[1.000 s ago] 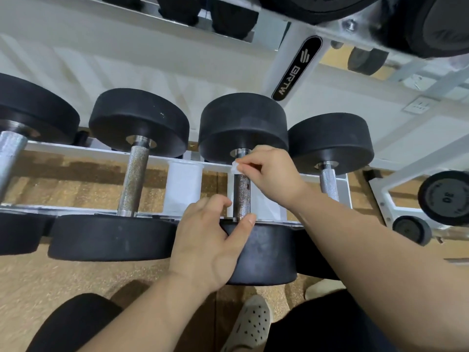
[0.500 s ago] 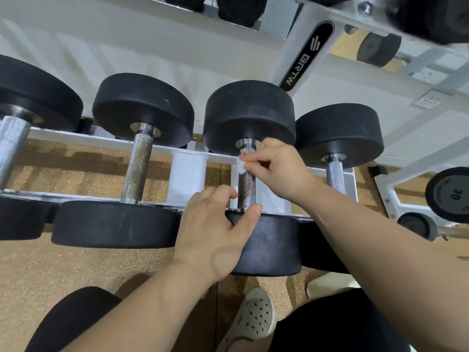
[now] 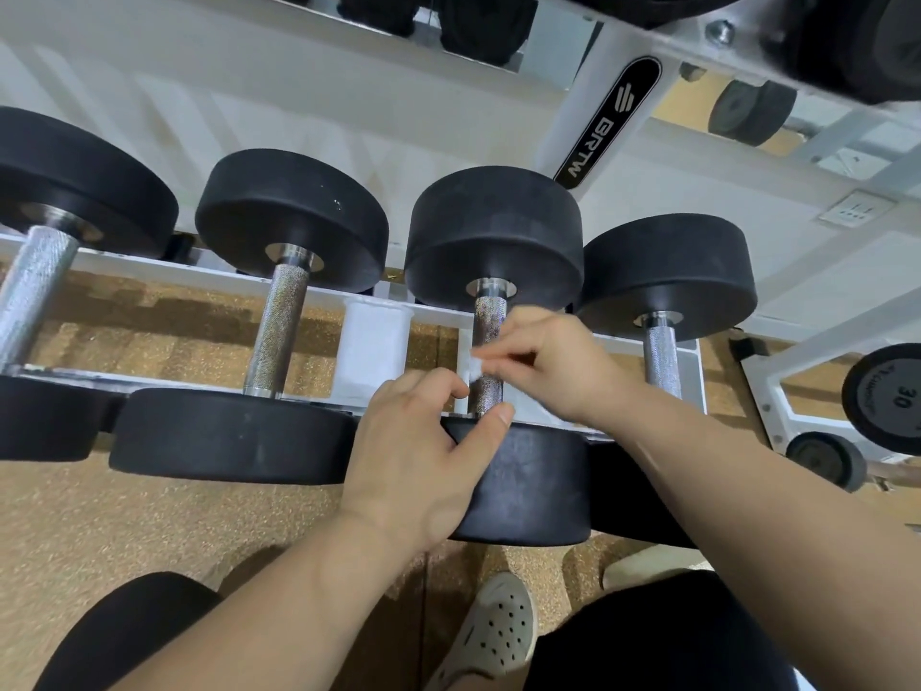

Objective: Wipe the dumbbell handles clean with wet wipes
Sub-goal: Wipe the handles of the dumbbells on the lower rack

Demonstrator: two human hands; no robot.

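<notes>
In the middle of the frame, my left hand (image 3: pixel 423 451) is clasping the dumbbell (image 3: pixel 498 231) at its near end, thumb and forefinger flanking the handle (image 3: pixel 489 319). Just to the right, my right hand (image 3: pixel 563 366) is pinching the wet wipe (image 3: pixel 476 367) against that handle's middle.

head cam | 1 view | faces forward and down | close above rack (image 3: pixel 374 351)

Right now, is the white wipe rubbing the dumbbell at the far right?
No, the right hand holds the wipe against the handle of the dumbbell just left of that one.
</notes>
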